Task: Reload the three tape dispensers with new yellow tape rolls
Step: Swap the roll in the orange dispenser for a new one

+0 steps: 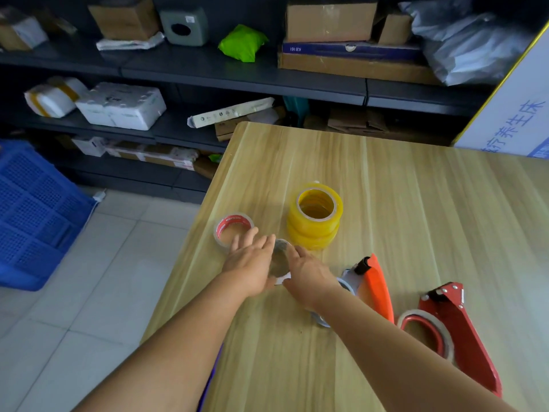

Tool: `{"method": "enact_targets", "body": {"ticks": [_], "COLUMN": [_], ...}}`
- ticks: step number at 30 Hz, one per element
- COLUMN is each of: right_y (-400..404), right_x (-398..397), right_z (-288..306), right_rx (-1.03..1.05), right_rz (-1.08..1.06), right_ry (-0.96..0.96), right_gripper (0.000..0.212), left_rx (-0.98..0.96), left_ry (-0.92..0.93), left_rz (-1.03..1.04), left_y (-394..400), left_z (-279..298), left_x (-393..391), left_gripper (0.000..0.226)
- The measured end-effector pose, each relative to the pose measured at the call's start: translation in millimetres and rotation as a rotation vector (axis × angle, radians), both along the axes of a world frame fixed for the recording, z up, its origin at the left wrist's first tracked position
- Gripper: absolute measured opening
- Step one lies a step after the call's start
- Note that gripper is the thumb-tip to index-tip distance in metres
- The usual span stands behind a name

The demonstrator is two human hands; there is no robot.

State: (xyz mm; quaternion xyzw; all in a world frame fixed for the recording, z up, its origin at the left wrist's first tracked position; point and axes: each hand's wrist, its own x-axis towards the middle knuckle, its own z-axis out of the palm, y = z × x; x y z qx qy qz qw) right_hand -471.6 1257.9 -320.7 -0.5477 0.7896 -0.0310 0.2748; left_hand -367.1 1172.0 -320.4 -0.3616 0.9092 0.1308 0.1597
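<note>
A stack of yellow tape rolls (315, 217) stands near the middle of the wooden table (416, 203). In front of it, a nearly used-up clear tape roll (279, 260) sits between my left hand (252, 263) and my right hand (307, 270), both pressing its sides with fingers mostly straight. A red-cored, nearly empty roll (233, 230) lies just beyond my left hand. An orange tape dispenser (372, 283) lies right of my right wrist, partly hidden by my arm. A red dispenser (457, 331) with a nearly empty roll lies further right.
The table's left edge runs close to my left arm, with tiled floor (89, 292) and a blue plastic crate (35, 215) beyond it. Dark shelves (237, 72) with boxes and parcels stand behind the table. A white board (514, 114) leans at the far right.
</note>
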Motion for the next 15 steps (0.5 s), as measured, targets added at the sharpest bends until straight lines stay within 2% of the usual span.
{"method": "enact_targets", "body": {"ticks": [4, 9, 12, 15], "right_y": [-12.3, -23.6, -25.5, -27.8], "right_x": [0.8, -2.3, -12.8, -31.1], "right_z": [-4.3, 10.2, 19.3, 23.5], "right_rx": [0.019, -0.085, -0.272, -0.322], "right_rz": [0.02, -0.003, -0.085, -0.173], "right_ry": [-0.002, 0.017, 0.09, 0.174], "right_gripper": [0.077, 0.066, 0.045, 0.047], "left_rx": [-0.009, -0.007, 0.037, 0.079], "left_ry": [-0.03, -0.04, 0.049, 0.207], "left_rz": [0.021, 0.121, 0.135, 0.139], "left_y": [-11.9, -22.9, -24.7, -27.8], "left_z": [-8.0, -13.3, -0.3, 15.0], "left_x": [-3.0, -9.2, -19.8, -39.9], "left_gripper": [0.082, 0.076, 0.076, 0.073]}}
